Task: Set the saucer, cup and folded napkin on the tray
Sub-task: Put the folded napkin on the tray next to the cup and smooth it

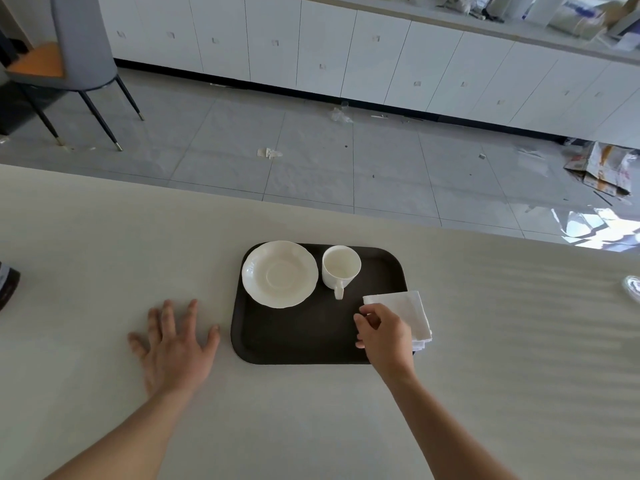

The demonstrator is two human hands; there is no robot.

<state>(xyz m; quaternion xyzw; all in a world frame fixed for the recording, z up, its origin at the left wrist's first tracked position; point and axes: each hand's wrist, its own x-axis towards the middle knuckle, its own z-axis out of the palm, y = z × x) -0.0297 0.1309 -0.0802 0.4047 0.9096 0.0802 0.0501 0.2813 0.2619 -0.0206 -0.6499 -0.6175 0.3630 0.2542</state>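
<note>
A dark brown tray lies on the pale table. On its far left part rests a white saucer, and to the right of that an empty white cup stands upright, handle toward me. A folded white napkin sits at the tray's right edge, partly over the rim. My right hand pinches the napkin's near left corner and covers part of it. My left hand rests flat on the table left of the tray, fingers spread, holding nothing.
The table's far edge runs across the view, with grey floor tiles beyond. A dark object pokes in at the left edge and a clear glossy thing at the right edge. A grey chair stands far left.
</note>
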